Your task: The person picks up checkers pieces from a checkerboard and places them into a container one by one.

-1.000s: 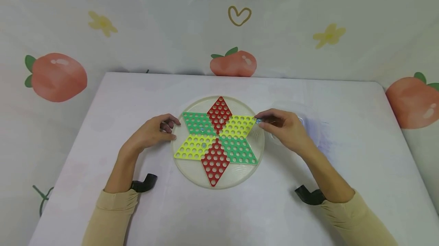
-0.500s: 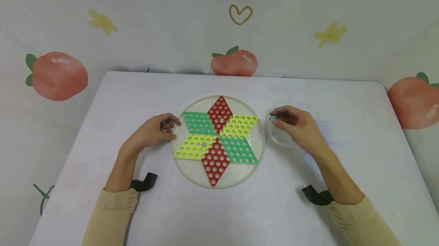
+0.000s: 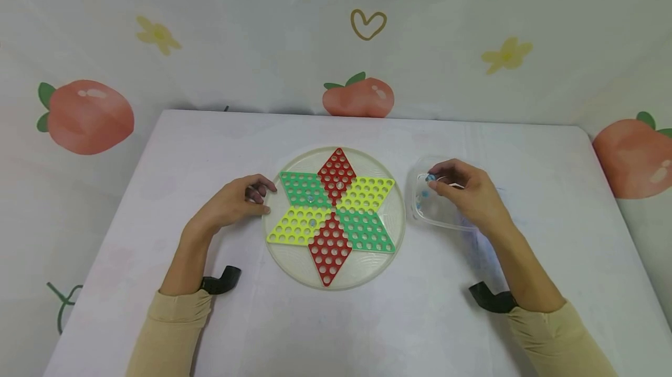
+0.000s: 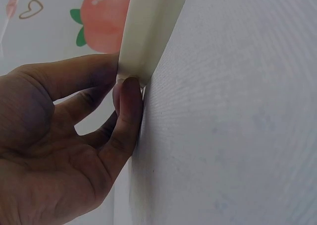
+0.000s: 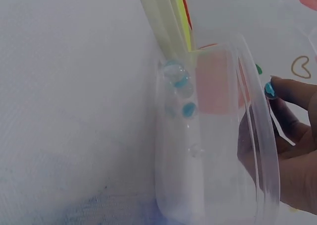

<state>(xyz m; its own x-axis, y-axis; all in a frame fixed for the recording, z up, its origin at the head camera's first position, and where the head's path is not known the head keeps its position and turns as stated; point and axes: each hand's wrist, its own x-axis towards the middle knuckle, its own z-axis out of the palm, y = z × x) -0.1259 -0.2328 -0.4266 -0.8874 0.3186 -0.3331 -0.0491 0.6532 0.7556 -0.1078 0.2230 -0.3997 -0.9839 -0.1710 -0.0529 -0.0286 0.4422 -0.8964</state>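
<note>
A round clear board [image 3: 391, 237] with a red, green and yellow star of holes lies mid-table. A few marbles [image 3: 312, 222] sit in its holes. My left hand [image 3: 265, 196] pinches the board's left rim [image 4: 148, 31], thumb [image 4: 128, 103] against the edge. My right hand [image 3: 434, 181] pinches a blue marble [image 3: 430, 178] just over a clear plastic container [image 3: 438, 216] to the right of the board. In the right wrist view the blue marble [image 5: 270, 89] shows at my fingertips behind the container wall [image 5: 218, 150], and several marbles [image 5: 179, 81] lie inside.
The white table [image 3: 367, 324] ends close behind the board, with a fruit-print backdrop [image 3: 357, 97] beyond. Black wrist straps [image 3: 223, 280] sit at both of my sleeves.
My right hand carried the blue marble rightward from the board's right yellow tip to above the clear container. The left hand stayed on the rim.
</note>
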